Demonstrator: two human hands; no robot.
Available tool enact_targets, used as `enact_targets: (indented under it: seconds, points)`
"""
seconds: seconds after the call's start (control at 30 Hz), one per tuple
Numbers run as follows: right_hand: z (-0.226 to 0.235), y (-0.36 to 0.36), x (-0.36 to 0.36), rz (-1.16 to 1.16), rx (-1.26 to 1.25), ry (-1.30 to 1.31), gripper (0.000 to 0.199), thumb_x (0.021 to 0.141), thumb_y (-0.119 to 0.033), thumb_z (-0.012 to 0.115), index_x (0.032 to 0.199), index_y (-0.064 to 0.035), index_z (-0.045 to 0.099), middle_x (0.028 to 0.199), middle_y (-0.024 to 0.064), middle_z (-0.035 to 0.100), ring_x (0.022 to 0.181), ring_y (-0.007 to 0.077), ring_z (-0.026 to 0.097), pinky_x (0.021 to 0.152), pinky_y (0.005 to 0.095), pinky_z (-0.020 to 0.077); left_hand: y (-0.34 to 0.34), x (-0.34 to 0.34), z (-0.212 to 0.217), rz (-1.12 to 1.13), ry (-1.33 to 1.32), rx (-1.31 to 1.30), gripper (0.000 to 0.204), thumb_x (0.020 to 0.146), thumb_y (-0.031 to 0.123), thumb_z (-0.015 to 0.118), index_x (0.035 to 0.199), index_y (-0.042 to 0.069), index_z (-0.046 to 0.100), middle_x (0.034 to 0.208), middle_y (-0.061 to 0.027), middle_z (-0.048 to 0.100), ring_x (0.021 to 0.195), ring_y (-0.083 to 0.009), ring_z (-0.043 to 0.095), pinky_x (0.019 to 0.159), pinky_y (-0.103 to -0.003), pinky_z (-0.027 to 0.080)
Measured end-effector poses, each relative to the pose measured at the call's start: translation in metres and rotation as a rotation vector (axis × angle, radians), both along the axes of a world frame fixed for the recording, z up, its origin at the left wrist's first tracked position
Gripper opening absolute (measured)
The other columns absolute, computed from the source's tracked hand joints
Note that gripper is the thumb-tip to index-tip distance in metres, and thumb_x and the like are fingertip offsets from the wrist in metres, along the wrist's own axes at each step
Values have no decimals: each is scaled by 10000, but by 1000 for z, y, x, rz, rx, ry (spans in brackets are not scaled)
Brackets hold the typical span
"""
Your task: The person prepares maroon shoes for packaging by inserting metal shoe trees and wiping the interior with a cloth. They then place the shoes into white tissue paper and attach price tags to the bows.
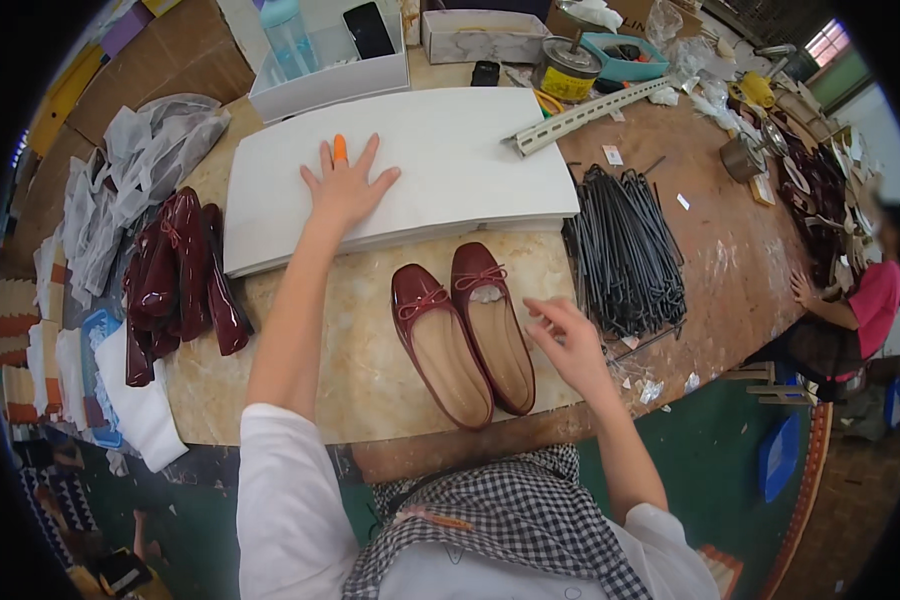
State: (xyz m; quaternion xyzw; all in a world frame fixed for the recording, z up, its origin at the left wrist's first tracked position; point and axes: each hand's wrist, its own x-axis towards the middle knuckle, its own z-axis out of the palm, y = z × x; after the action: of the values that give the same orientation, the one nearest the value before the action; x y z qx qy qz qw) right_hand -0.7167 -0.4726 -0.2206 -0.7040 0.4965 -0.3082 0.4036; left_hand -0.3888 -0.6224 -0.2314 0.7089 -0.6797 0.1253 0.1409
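— While she leans over the bench, start at the left: what's waiting there?

— A heap of dark red patent shoes lies by the table's left edge, jumbled on their sides, with crumpled grey tissue paper behind them. Those look untouched to me.

— And her hands?

— Her left hand is pressed flat on a stack of white flat-folded box cards, fingers spread wide and gripping nothing. One finger wears an orange cot. She may be about to draw off the top sheet, though I can't say for sure.

— Where's the pair she's dealing with?

— Right in front of her, just below the stack's near edge: two dark red ballet flats with bows, side by side and upright on the marble top, toes pointing away from her. White stuffing shows in the toe of the right one; I can't tell about the left one.

— Is the right hand on them?

— No. Her right hand hovers just beside the right shoe, fingers loosely curled and holding nothing.

— So how far along?

— Early, I'd judge. One pair is set out, no box is folded up, and the heap is unsorted. Farther right lies a bundle of dark wire rods, and another person sits at the far end.
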Motion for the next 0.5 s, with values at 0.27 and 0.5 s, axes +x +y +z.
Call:
enact_targets:
  seconds: [0.27, 0.5]
  points:
    - [10, 18, 19, -279, 391, -720, 596, 865, -98, 630, 1397, -45, 368, 1180, 111, 577, 1015, 187, 603, 840, 303, 520, 134, -113, 47, -772, 368, -88, 119, 756, 150, 615, 731, 36, 597, 762, -136, 566, 765, -301, 575, 720, -416, 491]
    - [24, 36, 41, 13, 929, -754, 480, 878, -143, 621, 1312, -25, 452, 1166, 92, 604, 997, 174, 617, 854, 303, 513, 206, -110, 66, -729, 939, -209, 107, 752, 142, 656, 829, 68, 667, 927, -103, 646, 942, -313, 618, 871, -458, 458]
